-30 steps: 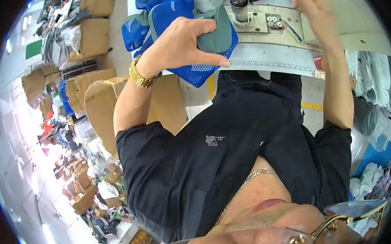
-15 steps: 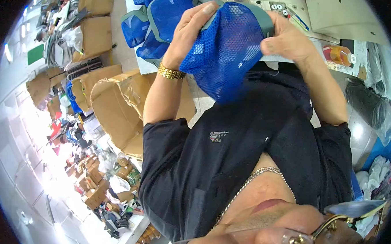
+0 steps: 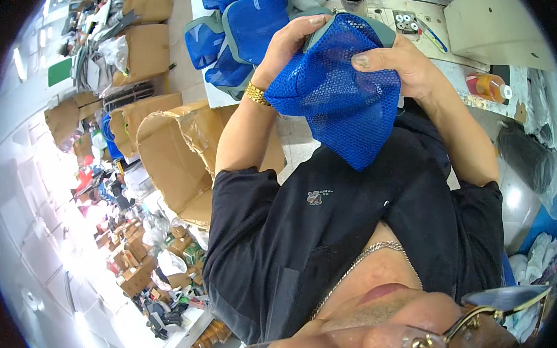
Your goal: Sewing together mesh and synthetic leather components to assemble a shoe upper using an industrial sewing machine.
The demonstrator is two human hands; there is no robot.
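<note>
1. Head view: mesh pouch [image 3: 356, 100] just before the machine [image 3: 433, 16]; left hand [image 3: 282, 48] and right hand [image 3: 408, 66] grasp its upper edge.
2. Head view: even tension along the trim [image 3: 381, 33] would likely prevent twisting.
3. Head view: right fingertips hidden behind pouch; machine top cut off.

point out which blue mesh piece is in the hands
The blue mesh piece hanging to a point before the black shirt, held by the left hand and right hand; the others lie on the table to its left.
</note>
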